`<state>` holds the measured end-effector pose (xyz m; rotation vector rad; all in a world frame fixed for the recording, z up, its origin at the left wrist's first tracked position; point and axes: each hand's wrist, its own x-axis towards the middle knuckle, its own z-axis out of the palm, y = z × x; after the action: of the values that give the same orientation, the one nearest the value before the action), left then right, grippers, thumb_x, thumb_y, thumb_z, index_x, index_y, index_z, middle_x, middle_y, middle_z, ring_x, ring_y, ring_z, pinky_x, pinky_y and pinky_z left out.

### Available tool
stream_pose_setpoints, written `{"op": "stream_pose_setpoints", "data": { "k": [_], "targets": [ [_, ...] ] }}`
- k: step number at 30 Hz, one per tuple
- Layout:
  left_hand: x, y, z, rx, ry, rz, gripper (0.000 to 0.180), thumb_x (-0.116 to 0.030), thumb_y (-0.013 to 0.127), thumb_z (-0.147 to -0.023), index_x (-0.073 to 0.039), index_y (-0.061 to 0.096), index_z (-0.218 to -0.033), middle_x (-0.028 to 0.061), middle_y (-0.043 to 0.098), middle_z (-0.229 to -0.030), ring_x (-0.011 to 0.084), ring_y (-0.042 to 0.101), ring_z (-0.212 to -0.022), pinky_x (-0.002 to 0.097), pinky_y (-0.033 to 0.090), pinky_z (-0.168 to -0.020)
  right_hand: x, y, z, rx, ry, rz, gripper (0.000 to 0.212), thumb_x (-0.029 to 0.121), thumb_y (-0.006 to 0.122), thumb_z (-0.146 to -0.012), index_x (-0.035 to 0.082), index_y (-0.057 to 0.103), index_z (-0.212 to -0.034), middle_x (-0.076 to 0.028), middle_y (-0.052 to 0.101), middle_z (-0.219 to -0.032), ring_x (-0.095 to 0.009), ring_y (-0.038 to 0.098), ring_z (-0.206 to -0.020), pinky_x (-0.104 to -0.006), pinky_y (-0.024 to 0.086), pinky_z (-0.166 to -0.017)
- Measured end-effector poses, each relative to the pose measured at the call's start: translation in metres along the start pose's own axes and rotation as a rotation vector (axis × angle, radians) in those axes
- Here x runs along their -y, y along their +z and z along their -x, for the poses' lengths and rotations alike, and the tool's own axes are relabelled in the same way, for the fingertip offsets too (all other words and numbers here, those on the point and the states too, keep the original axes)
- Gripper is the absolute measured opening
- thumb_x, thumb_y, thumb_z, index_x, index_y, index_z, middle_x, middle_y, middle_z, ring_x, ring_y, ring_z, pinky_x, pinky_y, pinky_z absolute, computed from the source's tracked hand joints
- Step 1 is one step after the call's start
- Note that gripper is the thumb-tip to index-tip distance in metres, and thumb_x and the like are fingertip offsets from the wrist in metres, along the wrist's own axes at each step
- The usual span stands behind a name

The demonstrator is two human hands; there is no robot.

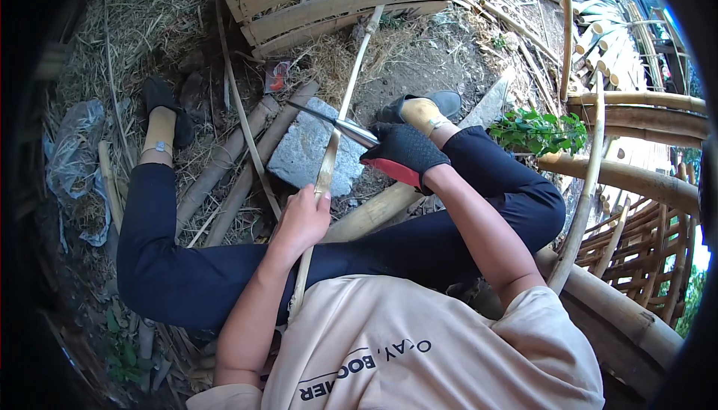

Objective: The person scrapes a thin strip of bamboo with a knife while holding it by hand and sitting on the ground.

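Observation:
A long pale bamboo strip [357, 66] runs from near the wooden crate back toward my lap. My bare left hand [303, 218] is closed around its lower part, and the near end passes beside my shirt. In a black and red glove, my right hand [404, 157] grips a knife [323, 116], whose handle is mostly hidden by the fingers. The narrow blade points left and crosses the strip above my left hand, apparently touching it. Below the blade lies a rough grey stone block [292, 152], between my feet.
A slatted wooden crate [321, 2] stands ahead. Bamboo poles [243, 200] lie on the straw-covered ground, with a crumpled plastic bag [75, 155] at left. On the right are a leafy plant [540, 132], a bamboo frame [636, 178], a woven basket [636, 253] and stacked bamboo [609, 54].

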<state>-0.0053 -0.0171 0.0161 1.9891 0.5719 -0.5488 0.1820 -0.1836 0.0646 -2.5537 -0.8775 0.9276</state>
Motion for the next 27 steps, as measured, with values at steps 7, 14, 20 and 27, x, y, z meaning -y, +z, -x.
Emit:
{"op": "stream_pose_setpoints", "data": {
  "k": [7, 14, 20, 27],
  "targets": [
    [-0.022, -0.015, -0.034, 0.466, -0.501, 0.672, 0.031, -0.032, 0.063, -0.101, -0.002, 0.058, -0.103, 0.0115, 0.064, -0.094, 0.0197, 0.069, -0.080, 0.0341, 0.062, -0.059, -0.003, 0.019, -0.003, 0.014, 0.057, -0.352, 0.067, 0.051, 0.076, -0.083, 0.009, 0.062, -0.132, -0.019, 0.074, -0.107, -0.036, 0.070, -0.102, -0.0429, 0.052, -0.091],
    [-0.003, -0.025, -0.064, 0.630, -0.327, 1.071, 0.021, -0.029, 0.054, -0.106, -0.013, 0.052, -0.092, -0.0048, 0.047, -0.069, 0.0046, 0.042, -0.054, 0.0194, 0.035, -0.046, -0.019, 0.015, -0.021, 0.017, 0.076, -0.036, 0.046, 0.038, 0.077, -0.077, 0.008, 0.071, -0.110, -0.023, 0.072, -0.103, -0.041, 0.069, -0.099, -0.0473, 0.053, -0.091],
    [-0.022, -0.014, -0.073, 0.404, -0.328, 0.907, 0.029, -0.035, 0.051, -0.107, -0.016, 0.043, -0.087, -0.0093, 0.035, -0.063, 0.0005, 0.030, -0.048, 0.0190, 0.023, -0.040, -0.028, 0.020, -0.029, 0.014, 0.194, -0.111, 0.046, 0.043, 0.076, -0.081, 0.005, 0.071, -0.107, -0.024, 0.072, -0.098, -0.042, 0.069, -0.096, -0.0477, 0.053, -0.087],
    [-0.004, -0.005, -0.067, 0.092, -0.079, 0.348, 0.031, -0.038, 0.053, -0.106, -0.009, 0.051, -0.094, 0.0006, 0.051, -0.066, 0.0117, 0.048, -0.052, 0.0292, 0.041, -0.047, -0.024, 0.033, -0.021, -0.168, 0.084, -0.018, 0.028, 0.036, 0.073, -0.086, 0.009, 0.071, -0.094, -0.017, 0.071, -0.084, -0.038, 0.070, -0.083, -0.0479, 0.054, -0.075]
  ]
}}
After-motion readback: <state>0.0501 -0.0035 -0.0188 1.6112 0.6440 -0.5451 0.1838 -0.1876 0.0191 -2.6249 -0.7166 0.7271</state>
